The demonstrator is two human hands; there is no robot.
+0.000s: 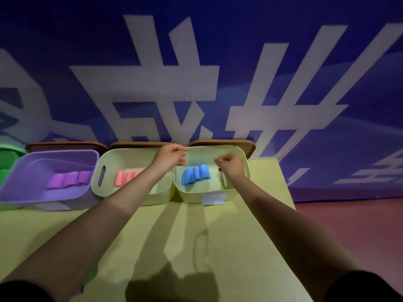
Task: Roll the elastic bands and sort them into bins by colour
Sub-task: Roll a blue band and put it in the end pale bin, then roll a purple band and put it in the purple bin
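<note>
- I see three bins in a row at the far edge of the yellow-green table (pixel 196 236), plus part of a green bin (pixel 6 158) at far L
- Purple bin (pixel 26 171): holds purple bands (pixel 69 179), approx three rolls side by side, lying flat on the bin floor; rolls look loose, outer flaps spread open
- Middle cream bin (pixel 109 158): holds pink bands (pixel 127 177), rolled, set side by side; R part of the group hidden behind my left forearm, so count not confirmed
- Right cream bin (pixel 220 152): holds blue bands (pixel 195 175), three short rolls packed touching each other, tilted slightly, on the bin floor toward its L side; colour bright blue, surface smooth
- Left hand (pixel 170 159): held above the seam betw. middle and right bins, fingers curled in; nothing visible in the grasp
- Right hand (pixel 230 166): over the R side of the right cream bin, near its handle slot, fingers clenched into a loose fist; no band seen in it, apart from the blue rolls
- White label (pixel 213 199) on the front wall of the right cream bin; text not legible
- Brown lids (pixel 244 144) stand behind the bins against a blue wall (pixel 283 51) w/ large white characters
- Each colour sits in its own bin; no mixing seen
</note>
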